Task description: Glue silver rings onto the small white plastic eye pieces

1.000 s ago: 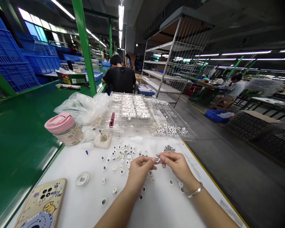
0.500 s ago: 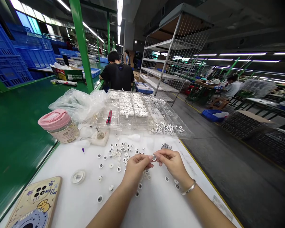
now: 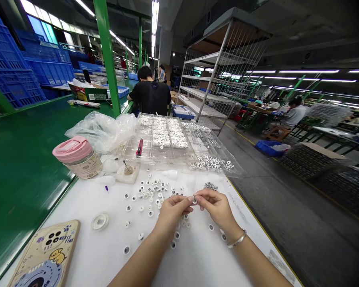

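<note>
Over the white work surface (image 3: 92,251), my left hand (image 3: 175,211) and my right hand (image 3: 217,205) meet at the fingertips. Pinched between them is a small round white part (image 3: 194,200) with a grey centre, partly covered by the fingers. Both hands are closed on it. Many like white parts (image 3: 151,195) lie scattered to the left of and beneath my hands, some cup-shaped with dark centres. Just beyond my right hand is a little heap of small metal pieces (image 3: 210,186).
Clear divided trays (image 3: 161,155) of white and metal parts stand behind, with a red utility knife (image 3: 139,147). Leftward are a pink-lidded cup (image 3: 77,156), a plastic bag (image 3: 103,129), a phone (image 3: 48,255) and a round clear lid (image 3: 100,221). A person in black (image 3: 152,97) sits ahead.
The view has shifted slightly, so the scene sits a little farther right. Both hands keep their pinch on the small white part, with hardly any movement of the fingers.
</note>
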`<state>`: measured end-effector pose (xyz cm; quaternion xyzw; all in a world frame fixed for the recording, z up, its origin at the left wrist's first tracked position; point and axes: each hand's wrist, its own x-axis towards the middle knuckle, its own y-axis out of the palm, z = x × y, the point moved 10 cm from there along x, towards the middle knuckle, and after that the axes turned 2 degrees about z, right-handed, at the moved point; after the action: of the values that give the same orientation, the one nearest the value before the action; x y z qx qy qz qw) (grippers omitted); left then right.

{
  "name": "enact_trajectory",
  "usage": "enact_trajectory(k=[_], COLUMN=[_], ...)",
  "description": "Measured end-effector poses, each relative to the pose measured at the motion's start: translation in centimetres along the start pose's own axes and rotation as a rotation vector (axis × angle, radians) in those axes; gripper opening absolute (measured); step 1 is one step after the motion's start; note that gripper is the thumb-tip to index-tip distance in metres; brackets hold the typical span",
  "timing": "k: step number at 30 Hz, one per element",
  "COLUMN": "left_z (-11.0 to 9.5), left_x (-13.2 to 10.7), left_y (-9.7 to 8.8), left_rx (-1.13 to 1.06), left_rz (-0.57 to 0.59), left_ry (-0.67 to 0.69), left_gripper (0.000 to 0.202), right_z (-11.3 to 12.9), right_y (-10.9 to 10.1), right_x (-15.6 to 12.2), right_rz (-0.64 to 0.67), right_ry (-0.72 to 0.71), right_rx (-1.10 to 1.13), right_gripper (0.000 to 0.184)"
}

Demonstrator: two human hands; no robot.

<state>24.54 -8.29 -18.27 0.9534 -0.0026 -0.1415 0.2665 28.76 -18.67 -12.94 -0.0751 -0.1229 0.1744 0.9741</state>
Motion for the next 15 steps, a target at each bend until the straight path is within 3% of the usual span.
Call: enact_trajectory(k=[5, 10, 15], left_z=[0.5, 0.7, 1.7], left_x=[0.2, 0.3, 0.5], left_y=[0.1, 0.6, 0.4], left_rx=[-0.086, -0.181, -0.320], left_rz=[0.033, 0.070, 0.046], left_ry=[-0.012, -0.025, -0.072], left_gripper=[0.029, 0.030, 0.026], right_z=[0.8, 2.7, 4.7], right_y=[0.0, 0.3, 1.3], right_x=[0.0, -0.6, -1.8], right_rz=[0.007, -0.009, 0.041], right_ry=[-0.089, -0.306, -0.515], right_rx=[-0.102, -0.327, -0.397], right_gripper=[0.013, 0.011, 0.030])
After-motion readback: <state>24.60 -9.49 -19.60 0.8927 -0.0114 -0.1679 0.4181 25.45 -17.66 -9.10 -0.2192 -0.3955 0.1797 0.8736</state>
